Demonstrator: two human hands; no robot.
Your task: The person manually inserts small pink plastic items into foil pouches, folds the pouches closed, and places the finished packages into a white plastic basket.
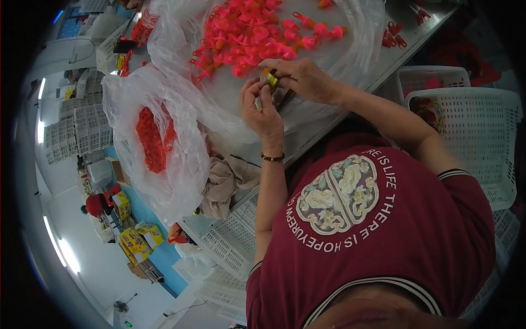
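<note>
My left hand (261, 112), with a beaded bracelet at the wrist, is closed, thumb and fingers curled around a small yellow piece (272, 80). From the right, my right hand (308, 79) meets it, its thumb and fingertips pinched at the top of the same piece. The fingers hide most of it, so I cannot tell its kind. Just beyond both hands lies a heap of bright pink-red plastic pieces (246, 35), some with orange parts, on clear plastic sheeting (227, 98) over the table.
Left of my hands is a clear plastic bag (189, 189) of red pieces (150, 140). A beige cloth (222, 183) hangs by the table edge. White baskets (476, 98) stand at right. A few red pieces (393, 35) lie on the metal tabletop (419, 41).
</note>
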